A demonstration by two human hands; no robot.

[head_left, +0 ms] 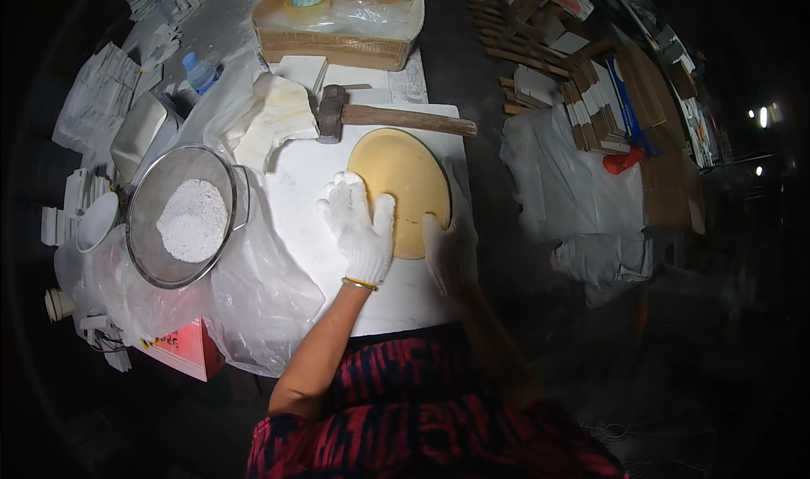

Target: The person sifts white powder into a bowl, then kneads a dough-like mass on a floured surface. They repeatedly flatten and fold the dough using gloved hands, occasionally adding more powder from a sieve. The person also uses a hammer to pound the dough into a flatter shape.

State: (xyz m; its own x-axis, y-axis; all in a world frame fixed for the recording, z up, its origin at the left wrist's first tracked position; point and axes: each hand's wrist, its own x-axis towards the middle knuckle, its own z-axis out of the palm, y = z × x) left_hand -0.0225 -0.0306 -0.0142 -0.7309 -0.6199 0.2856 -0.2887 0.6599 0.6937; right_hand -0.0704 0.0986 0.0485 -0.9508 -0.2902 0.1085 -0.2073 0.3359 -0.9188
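We see both hands in white cotton gloves, pressing on a round, flat, pale yellow disc [401,184] that lies on a white board [291,188]. The left hand [361,223] lies flat and open on the lower left part of the disc, fingers spread, and carries a gold bangle [359,284] at the wrist. The right hand [447,247] rests at the lower right edge of the disc, partly in shadow; it looks open and flat too, and it grips nothing. The two hands are apart, with a strip of the disc between them.

Just beyond the disc, away from the hands, lies a hammer [384,116] with a wooden handle. Further beyond it stands a woven basket [337,47], which holds a roll of tape [305,2] and some clear plastic film.

To the left of the left hand sits a round metal sieve [181,217] with a heap of white powder [192,220] inside it, resting on crumpled clear plastic sheet [257,298]. Left of the sieve we see a small white bowl [97,220]; what is in it we cannot tell. Beyond the sieve lies a plastic bottle with a blue cap [199,72].
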